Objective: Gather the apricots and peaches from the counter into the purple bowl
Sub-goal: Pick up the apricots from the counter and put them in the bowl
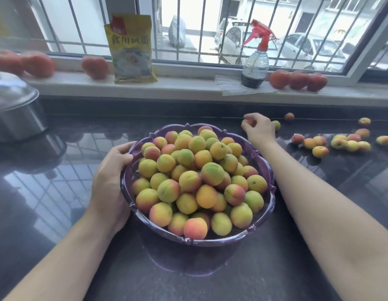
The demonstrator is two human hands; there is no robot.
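Dark glossy surface (58, 192) carrying purple bowl (269, 170) at center w/ fruit heaped in it, steel pot (19, 120) sitting far left, loose apricots (338, 143) lying scattered at right.

Bright window (210, 29) daylight glares off the counter (58, 170); edges blurred, warped.

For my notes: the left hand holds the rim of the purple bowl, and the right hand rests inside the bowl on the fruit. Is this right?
Not quite. The head view shows the right hand beyond the purple bowl, pinching a small fruit over the counter. The left hand does hold the rim.
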